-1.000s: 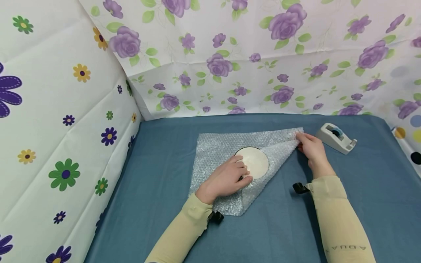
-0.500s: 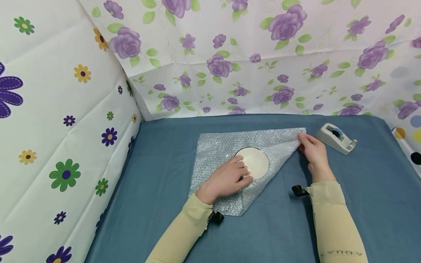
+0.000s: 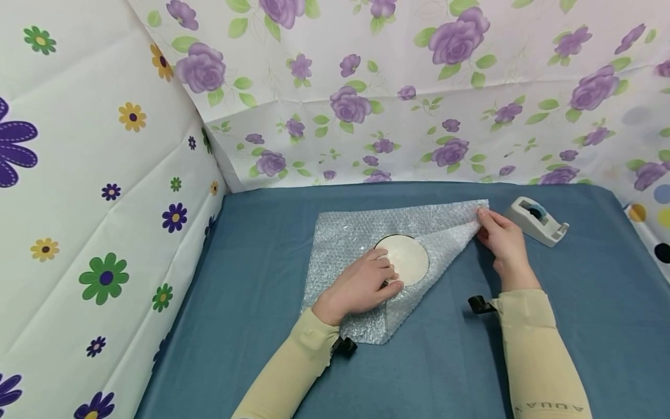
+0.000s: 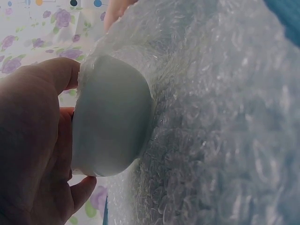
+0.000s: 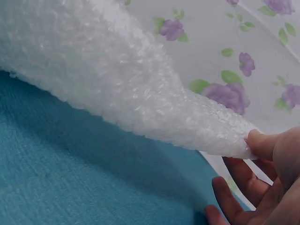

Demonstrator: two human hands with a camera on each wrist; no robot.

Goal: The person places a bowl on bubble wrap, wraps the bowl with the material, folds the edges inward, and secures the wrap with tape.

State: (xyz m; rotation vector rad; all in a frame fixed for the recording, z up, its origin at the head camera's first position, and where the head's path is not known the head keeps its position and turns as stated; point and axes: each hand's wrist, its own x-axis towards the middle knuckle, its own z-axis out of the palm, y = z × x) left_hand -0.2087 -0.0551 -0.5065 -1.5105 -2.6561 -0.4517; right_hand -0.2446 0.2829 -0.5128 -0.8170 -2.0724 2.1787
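Note:
A sheet of bubble wrap lies on the blue cloth, its right side partly folded over toward the middle. On it stands a white bowl, its pale round mouth facing up; the left wrist view shows the bowl's smooth curved side against the wrap. My left hand grips the bowl at its rim, with the wrap's folded edge under one of the digits. My right hand pinches the far right corner of the wrap between thumb and fingers; in the right wrist view that corner is lifted off the cloth.
A white tape dispenser with a blue roll stands just right of my right hand. The blue cloth covers the table. Floral sheets hang behind and at the left.
My right hand has moved slightly right and away with the wrap's corner, drawing it tauter. My left hand and the bowl have stayed in place.

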